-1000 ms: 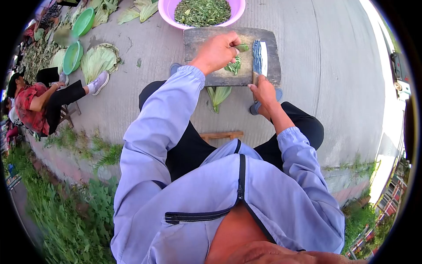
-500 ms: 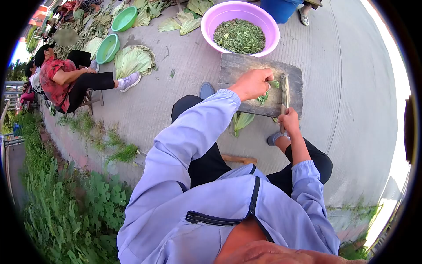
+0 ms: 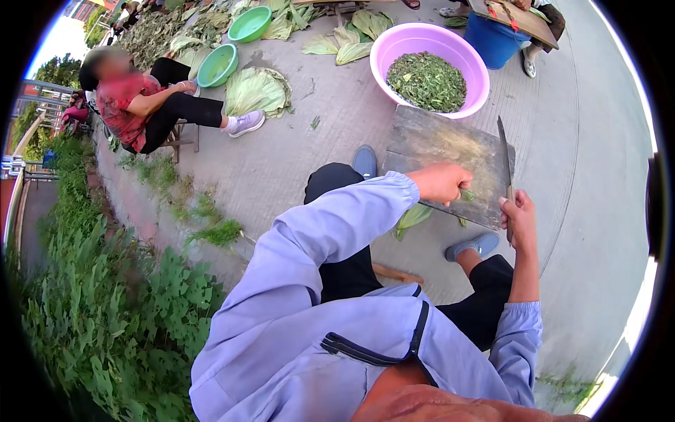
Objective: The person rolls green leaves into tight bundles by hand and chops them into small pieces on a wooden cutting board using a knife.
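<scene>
My left hand (image 3: pixel 444 183) is closed over the near part of a dark, worn wooden cutting board (image 3: pixel 439 141). A small tuft of chopped green leaves (image 3: pixel 467 195) pokes out beneath its fingers. In my right hand (image 3: pixel 519 219), at the board's right edge, is the handle of a knife (image 3: pixel 504 148). Its narrow-looking blade points away from me, seen nearly edge-on along the board's right side. Just beyond the board stands a pink basin (image 3: pixel 478 91) holding a heap of chopped greens (image 3: pixel 429 83).
Beyond the basin is a blue bucket (image 3: pixel 485 43) with a board on top. To the left lie large cabbage leaves (image 3: pixel 256 91) and two green basins (image 3: pixel 216 65). A seated person (image 3: pixel 133 105) is at far left, above leafy plants (image 3: pixel 126 316). A green leaf (image 3: pixel 413 217) lies below my board.
My left hand has come nearer to me on the board, and the bits of green beside it no longer show. The knife has turned from broadside to edge-on. My view has shifted.
</scene>
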